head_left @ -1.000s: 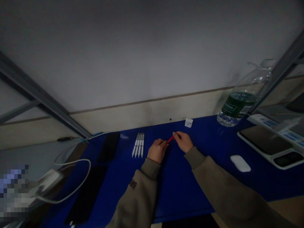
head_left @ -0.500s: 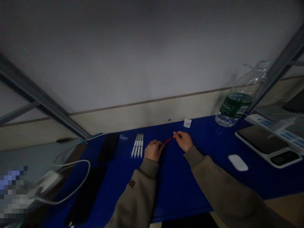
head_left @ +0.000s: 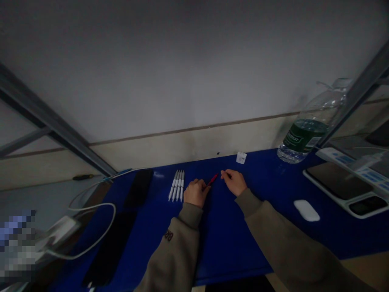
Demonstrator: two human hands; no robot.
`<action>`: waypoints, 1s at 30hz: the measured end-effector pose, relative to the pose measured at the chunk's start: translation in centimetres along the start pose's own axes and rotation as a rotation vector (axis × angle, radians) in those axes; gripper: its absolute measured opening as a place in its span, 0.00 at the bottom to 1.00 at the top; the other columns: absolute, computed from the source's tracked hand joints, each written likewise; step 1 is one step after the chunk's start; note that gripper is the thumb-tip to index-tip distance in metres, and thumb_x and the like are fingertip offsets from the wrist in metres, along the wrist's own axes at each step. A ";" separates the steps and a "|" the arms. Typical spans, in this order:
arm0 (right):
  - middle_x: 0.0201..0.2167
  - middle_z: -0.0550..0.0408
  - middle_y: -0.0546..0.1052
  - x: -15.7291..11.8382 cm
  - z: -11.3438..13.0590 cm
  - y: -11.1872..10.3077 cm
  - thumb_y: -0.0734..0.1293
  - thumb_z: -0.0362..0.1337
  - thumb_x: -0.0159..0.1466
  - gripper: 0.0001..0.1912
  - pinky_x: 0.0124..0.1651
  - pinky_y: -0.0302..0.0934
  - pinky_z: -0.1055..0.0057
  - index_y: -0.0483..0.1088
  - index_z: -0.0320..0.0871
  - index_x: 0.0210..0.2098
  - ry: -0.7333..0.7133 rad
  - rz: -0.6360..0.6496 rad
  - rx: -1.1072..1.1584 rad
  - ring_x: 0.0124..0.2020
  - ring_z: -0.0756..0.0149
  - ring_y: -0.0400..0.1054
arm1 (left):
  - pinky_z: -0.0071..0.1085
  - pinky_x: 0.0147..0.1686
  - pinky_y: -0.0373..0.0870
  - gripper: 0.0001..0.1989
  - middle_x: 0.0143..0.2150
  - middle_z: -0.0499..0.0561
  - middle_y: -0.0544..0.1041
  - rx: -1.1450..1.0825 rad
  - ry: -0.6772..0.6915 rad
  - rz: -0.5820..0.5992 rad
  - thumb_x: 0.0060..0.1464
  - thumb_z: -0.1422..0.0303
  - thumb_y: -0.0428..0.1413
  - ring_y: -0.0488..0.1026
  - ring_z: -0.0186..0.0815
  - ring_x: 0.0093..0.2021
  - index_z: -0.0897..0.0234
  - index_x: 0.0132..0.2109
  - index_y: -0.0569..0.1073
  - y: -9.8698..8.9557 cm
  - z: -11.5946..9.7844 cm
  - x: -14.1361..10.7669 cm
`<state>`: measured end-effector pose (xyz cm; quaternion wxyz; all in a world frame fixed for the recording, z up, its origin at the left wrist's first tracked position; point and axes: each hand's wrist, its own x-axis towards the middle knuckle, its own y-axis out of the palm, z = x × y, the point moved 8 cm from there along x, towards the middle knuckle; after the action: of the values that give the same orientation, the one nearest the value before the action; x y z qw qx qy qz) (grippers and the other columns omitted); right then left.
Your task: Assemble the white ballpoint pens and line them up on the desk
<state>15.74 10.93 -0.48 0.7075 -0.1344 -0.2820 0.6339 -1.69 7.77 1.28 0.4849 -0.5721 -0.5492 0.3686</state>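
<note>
left hand (head_left: 197,193) narrow, fingers curled against the lower end of a thin red rod (head_left: 212,179); firm grip cannot be confirmed. right hand (head_left: 233,181) narrow, empty, fingertips just apart from the rod's upper end. rod lies tilted between both hands, over the blue table (head_left: 231,247); contact with the surface cannot be told. status: rod not set aside; four white pens (head_left: 176,185) side by side just left of the left hand, untouched. white mouse (head_left: 306,210) and water bottle (head_left: 305,136) well to the right.
</note>
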 end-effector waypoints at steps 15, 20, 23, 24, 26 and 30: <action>0.20 0.55 0.73 0.1 -0.1 0.3 0.57 0.45 0.64 0.20 0.27 0.51 0.72 0.71 0.43 0.23 -0.027 0.009 -0.044 0.22 0.68 0.64 | 0.32 0.31 0.66 0.16 0.34 0.55 0.75 0.228 -0.189 -0.010 0.56 0.58 0.47 0.72 0.43 0.37 0.62 0.36 0.74 -1.5 1.8 -0.4; 0.20 0.55 0.73 0.0 -0.1 0.3 0.57 0.45 0.63 0.20 0.26 0.50 0.72 0.71 0.43 0.23 -0.018 0.013 -0.051 0.22 0.68 0.64 | 0.35 0.33 0.68 0.16 0.34 0.57 0.76 0.277 -0.285 -0.038 0.56 0.59 0.47 0.73 0.45 0.39 0.63 0.35 0.75 -2.5 3.4 -0.3; 0.20 0.55 0.73 0.0 0.0 0.3 0.56 0.45 0.63 0.20 0.27 0.50 0.72 0.71 0.43 0.23 -0.015 0.011 -0.050 0.22 0.68 0.64 | 0.36 0.32 0.69 0.15 0.36 0.58 0.76 0.291 -0.323 -0.038 0.55 0.59 0.48 0.73 0.46 0.39 0.63 0.35 0.75 -2.9 4.2 -0.2; 0.20 0.55 0.73 0.0 0.0 0.3 0.57 0.45 0.63 0.20 0.27 0.50 0.72 0.70 0.43 0.23 -0.016 0.009 -0.047 0.22 0.68 0.64 | 0.36 0.32 0.69 0.15 0.36 0.58 0.76 0.293 -0.343 -0.030 0.55 0.59 0.48 0.73 0.46 0.39 0.63 0.36 0.75 -2.9 4.4 -0.3; 0.20 0.55 0.73 0.0 0.1 0.3 0.57 0.44 0.63 0.19 0.27 0.51 0.72 0.70 0.43 0.22 -0.016 0.010 -0.040 0.22 0.69 0.64 | 0.35 0.32 0.69 0.15 0.36 0.59 0.76 0.294 -0.376 -0.013 0.55 0.60 0.48 0.73 0.46 0.40 0.63 0.38 0.75 -3.1 4.8 -0.4; 0.20 0.56 0.73 0.0 0.2 0.1 0.57 0.43 0.63 0.19 0.27 0.51 0.72 0.71 0.42 0.23 -0.018 0.016 -0.045 0.22 0.69 0.63 | 0.36 0.33 0.70 0.14 0.37 0.60 0.76 0.308 -0.378 -0.001 0.55 0.62 0.48 0.74 0.46 0.39 0.64 0.40 0.74 -3.3 5.0 -0.5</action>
<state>15.51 10.94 -0.37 0.6968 -0.1466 -0.3014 0.6341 -7.39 7.75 3.14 0.4554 -0.4120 -0.5677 0.5482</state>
